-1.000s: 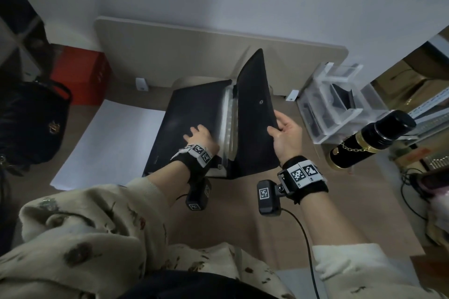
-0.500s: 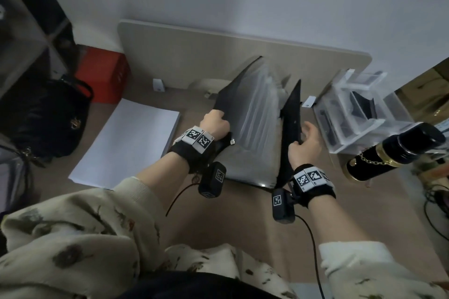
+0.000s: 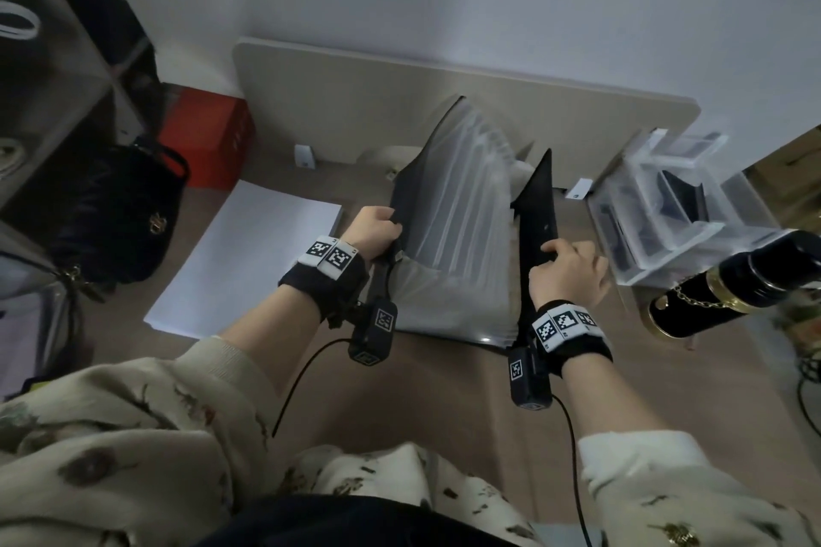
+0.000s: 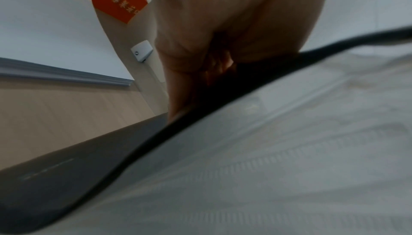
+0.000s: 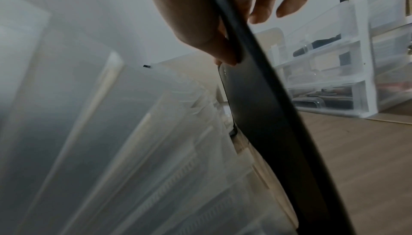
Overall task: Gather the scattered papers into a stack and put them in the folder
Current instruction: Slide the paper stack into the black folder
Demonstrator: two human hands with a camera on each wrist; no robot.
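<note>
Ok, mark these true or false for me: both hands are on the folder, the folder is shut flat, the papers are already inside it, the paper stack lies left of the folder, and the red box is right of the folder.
1. Both hands hold the folder: true; left hand grips the left cover, right hand the right.
2. The folder is shut flat: false; it is spread open, its pockets fanned.
3. The papers are inside it: false; they lie stacked on the desk.
4. The stack lies left of the folder: true.
5. The red box is right of the folder: false; it is left.
</note>
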